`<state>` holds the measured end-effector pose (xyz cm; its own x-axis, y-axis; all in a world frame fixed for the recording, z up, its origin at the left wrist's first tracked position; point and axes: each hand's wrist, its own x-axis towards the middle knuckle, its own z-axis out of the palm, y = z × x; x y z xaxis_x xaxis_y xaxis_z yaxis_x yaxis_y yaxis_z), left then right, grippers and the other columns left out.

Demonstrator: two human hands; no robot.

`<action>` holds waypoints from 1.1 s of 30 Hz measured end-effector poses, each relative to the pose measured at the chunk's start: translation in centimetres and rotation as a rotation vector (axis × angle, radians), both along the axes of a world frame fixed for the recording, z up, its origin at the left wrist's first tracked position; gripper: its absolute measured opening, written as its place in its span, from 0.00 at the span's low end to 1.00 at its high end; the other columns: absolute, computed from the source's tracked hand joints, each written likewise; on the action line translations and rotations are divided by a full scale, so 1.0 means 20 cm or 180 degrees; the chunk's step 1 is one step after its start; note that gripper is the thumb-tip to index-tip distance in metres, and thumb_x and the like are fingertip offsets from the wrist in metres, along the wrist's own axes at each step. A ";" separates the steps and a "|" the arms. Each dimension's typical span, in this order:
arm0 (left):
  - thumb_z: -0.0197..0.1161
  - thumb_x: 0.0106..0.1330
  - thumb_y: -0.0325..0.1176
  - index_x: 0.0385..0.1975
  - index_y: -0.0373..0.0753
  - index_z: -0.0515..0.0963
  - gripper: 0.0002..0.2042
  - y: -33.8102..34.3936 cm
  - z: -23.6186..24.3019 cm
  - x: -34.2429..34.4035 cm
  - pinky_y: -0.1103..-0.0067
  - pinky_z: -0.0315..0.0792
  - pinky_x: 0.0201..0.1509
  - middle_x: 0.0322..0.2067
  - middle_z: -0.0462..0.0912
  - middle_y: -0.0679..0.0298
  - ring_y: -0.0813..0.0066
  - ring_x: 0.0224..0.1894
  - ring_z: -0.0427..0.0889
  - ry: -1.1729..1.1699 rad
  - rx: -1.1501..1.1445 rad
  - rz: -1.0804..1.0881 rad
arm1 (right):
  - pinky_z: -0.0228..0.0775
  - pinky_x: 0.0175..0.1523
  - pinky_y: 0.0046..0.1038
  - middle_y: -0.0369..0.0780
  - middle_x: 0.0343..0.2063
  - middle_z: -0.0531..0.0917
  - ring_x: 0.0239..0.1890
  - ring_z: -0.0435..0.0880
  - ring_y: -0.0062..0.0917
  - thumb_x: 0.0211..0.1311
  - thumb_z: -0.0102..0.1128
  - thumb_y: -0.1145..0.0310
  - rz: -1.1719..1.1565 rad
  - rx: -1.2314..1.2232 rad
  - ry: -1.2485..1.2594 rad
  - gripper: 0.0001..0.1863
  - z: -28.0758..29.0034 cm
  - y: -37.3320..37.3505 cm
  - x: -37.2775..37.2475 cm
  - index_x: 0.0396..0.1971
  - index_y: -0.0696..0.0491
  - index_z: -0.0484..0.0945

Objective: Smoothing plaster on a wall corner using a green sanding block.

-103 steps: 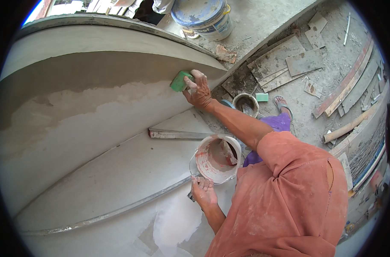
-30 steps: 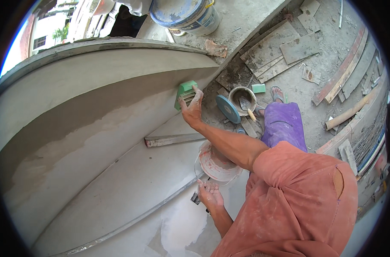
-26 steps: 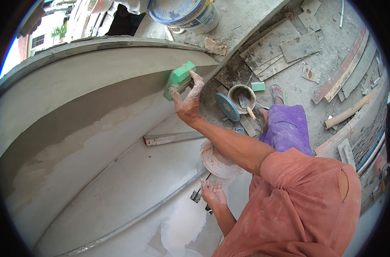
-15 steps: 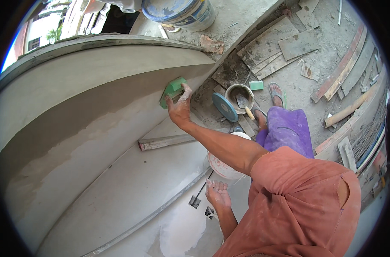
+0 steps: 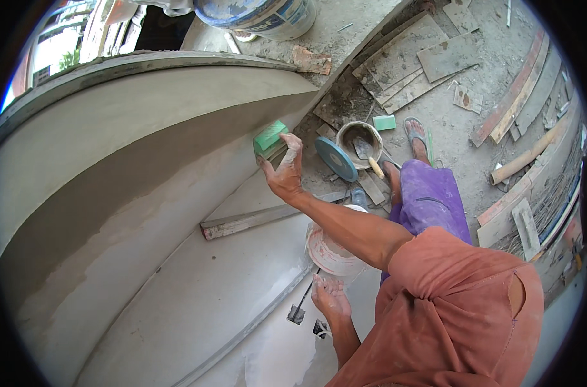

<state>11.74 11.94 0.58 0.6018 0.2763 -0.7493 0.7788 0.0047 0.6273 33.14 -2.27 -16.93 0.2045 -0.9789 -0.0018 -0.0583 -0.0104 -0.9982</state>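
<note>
My right hand (image 5: pixel 284 173) grips a green plastering float (image 5: pixel 270 138), thumb on one side and fingers on the other. The float is tilted near the far end of a curved grey wall (image 5: pixel 158 138) with a darker damp band; whether it touches the wall, I cannot tell. My left hand (image 5: pixel 331 295) is palm up lower down, its fingers loosely curled with nothing seen in them. Close to it are a white bucket (image 5: pixel 322 251) smeared with plaster, partly behind my right forearm, and a thin dark rod (image 5: pixel 304 290) running to a square hole in the pale surface.
By my feet stands a bucket (image 5: pixel 361 132) with a trowel (image 5: pixel 371 161) in it, a blue lid (image 5: pixel 336 158) leaning beside it. A green block (image 5: pixel 384 122), loose boards (image 5: pixel 403 55) and curved planks (image 5: pixel 509 97) lie around. A timber piece (image 5: pixel 242 222) rests below the float; a blue-topped bucket (image 5: pixel 293 19) stands on the ledge.
My right hand and the float have shifted right along the wall, and the float has turned to show its side. The view has moved slightly. My left hand keeps nearly the same pose.
</note>
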 end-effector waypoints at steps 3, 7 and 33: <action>0.52 0.79 0.39 0.25 0.47 0.61 0.16 0.02 -0.01 0.01 0.78 0.59 0.37 0.19 0.55 0.75 0.83 0.21 0.55 -0.0070 0.0021 0.0012 | 0.63 0.64 0.45 0.51 0.57 0.68 0.59 0.69 0.47 0.47 0.77 0.75 -0.0251 -0.0566 -0.0424 0.45 0.08 -0.22 -0.03 0.64 0.57 0.58; 0.52 0.79 0.38 0.25 0.47 0.61 0.16 -0.02 -0.05 0.02 0.77 0.58 0.36 0.19 0.56 0.75 0.83 0.20 0.55 -0.0108 -0.0110 0.0119 | 0.63 0.63 0.45 0.52 0.61 0.69 0.59 0.71 0.47 0.44 0.79 0.71 -0.0260 -0.1681 -0.0673 0.50 0.07 -0.51 0.02 0.68 0.55 0.59; 0.54 0.79 0.44 0.21 0.47 0.60 0.21 -0.03 -0.23 -0.08 0.79 0.55 0.34 0.17 0.55 0.75 0.83 0.20 0.52 0.0205 -0.0016 -0.0060 | 0.62 0.64 0.49 0.53 0.61 0.67 0.62 0.69 0.51 0.45 0.76 0.72 -0.0404 -0.1158 -0.1052 0.48 -0.15 -0.33 0.06 0.68 0.56 0.58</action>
